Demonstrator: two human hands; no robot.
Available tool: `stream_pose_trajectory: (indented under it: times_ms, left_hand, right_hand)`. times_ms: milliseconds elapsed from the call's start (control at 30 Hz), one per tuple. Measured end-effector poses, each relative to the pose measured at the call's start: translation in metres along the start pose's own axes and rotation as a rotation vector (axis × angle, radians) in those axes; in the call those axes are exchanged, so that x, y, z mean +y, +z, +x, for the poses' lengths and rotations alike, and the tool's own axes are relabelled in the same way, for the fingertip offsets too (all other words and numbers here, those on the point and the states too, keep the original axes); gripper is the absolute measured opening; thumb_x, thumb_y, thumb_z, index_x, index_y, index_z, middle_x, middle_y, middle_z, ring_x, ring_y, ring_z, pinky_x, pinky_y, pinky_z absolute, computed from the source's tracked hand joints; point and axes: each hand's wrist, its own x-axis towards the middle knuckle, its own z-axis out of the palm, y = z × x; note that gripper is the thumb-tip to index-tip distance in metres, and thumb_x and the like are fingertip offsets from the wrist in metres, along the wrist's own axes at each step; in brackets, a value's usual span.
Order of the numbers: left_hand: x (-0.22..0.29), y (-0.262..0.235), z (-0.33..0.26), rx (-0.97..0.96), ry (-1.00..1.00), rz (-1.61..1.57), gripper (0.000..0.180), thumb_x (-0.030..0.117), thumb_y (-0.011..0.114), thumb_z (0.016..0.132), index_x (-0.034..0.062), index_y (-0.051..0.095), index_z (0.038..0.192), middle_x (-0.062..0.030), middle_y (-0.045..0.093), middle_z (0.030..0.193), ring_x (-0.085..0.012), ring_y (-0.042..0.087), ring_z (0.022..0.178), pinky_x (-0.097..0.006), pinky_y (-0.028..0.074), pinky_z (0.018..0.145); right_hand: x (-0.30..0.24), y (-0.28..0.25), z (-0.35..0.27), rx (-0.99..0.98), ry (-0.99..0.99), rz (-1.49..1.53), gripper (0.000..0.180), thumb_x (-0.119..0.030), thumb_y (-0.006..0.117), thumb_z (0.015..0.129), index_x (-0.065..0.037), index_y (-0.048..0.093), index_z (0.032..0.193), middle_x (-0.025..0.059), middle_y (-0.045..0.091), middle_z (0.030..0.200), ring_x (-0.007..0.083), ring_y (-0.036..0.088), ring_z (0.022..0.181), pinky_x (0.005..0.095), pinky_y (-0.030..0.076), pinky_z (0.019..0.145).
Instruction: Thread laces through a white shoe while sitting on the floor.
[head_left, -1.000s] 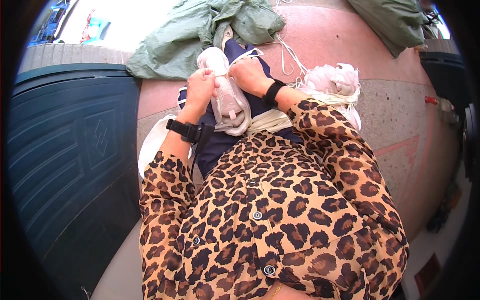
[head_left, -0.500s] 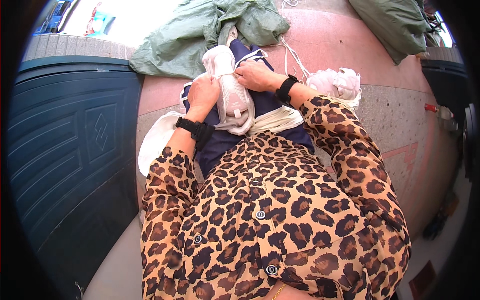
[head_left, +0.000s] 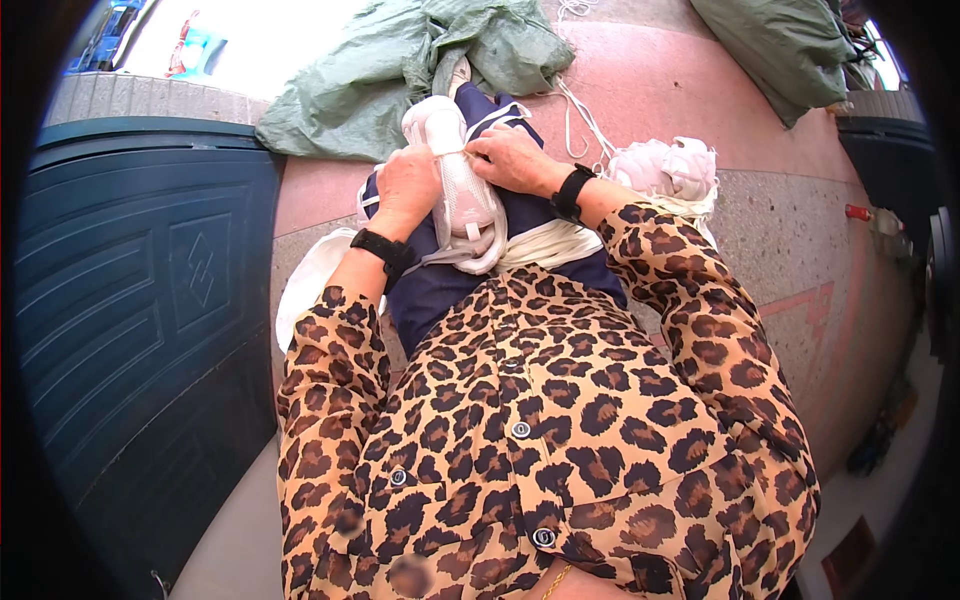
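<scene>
On my lap lies a pale pink and white mesh shoe upper [head_left: 468, 200], its tongue end toward my body. My left hand [head_left: 410, 183] is closed in a pinch at the shoe upper's left edge. From the other side my right hand [head_left: 512, 158] pinches with thumb and forefinger. A short stretch of white shoelace [head_left: 450, 151] shows across the upper between both hands; the fingertips partly hide it. A bundle of cream shoelaces [head_left: 552, 245] rests over my right thigh, beside the upper.
More pale shoe uppers [head_left: 665, 168] are heaped at the right, with loose white laces [head_left: 585, 115] trailing near them. Green sacks [head_left: 345, 105] lie ahead and at the far right. A dark blue door [head_left: 150, 270] stands on the left. White material [head_left: 315, 280] sits by my left leg.
Both hands remain at the upper, with only slight finger movement at the lace. The whole view has shifted a little.
</scene>
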Motion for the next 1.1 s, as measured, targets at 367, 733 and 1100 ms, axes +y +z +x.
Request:
stream_pose_trajectory:
  times_ms: [367, 733, 1100]
  left_hand:
    - [0.005, 0.005, -0.015, 0.208, 0.088, 0.081, 0.025, 0.032, 0.059, 0.075, 0.0068, 0.06, 0.077, -0.0125, 0.061, 0.073, -0.029, 0.058, 0.068, -0.038, 0.043, 0.065]
    - [-0.023, 0.003, -0.005, -0.174, 0.015, -0.416, 0.026, 0.024, 0.058, 0.071, 0.0084, 0.06, 0.092, -0.0185, 0.06, 0.082, -0.0334, 0.058, 0.08, -0.04, 0.045, 0.069]
    - [-0.024, 0.002, -0.004, -0.126, 0.01, -0.656, 0.023, 0.019, 0.054, 0.076, 0.0075, 0.062, 0.094, -0.0178, 0.061, 0.077, -0.0304, 0.06, 0.073, -0.036, 0.045, 0.067]
  right_hand:
    - [-0.024, -0.001, 0.014, -0.093, -0.253, -0.566, 0.008, -0.016, 0.056, 0.066, -0.01, 0.061, 0.063, 0.0042, 0.06, 0.067, 0.0194, 0.057, 0.076, 0.033, 0.043, 0.066]
    - [-0.07, -0.002, 0.009, -0.02, -0.001, 0.34, 0.014, -0.013, 0.05, 0.076, -0.005, 0.054, 0.087, 0.0165, 0.057, 0.07, 0.0324, 0.058, 0.068, 0.0404, 0.046, 0.065]
    - [-0.051, 0.022, 0.024, -0.03, -0.043, -0.41, 0.012, -0.015, 0.051, 0.074, -0.008, 0.06, 0.072, 0.0093, 0.061, 0.068, 0.0222, 0.062, 0.067, 0.0399, 0.044, 0.057]
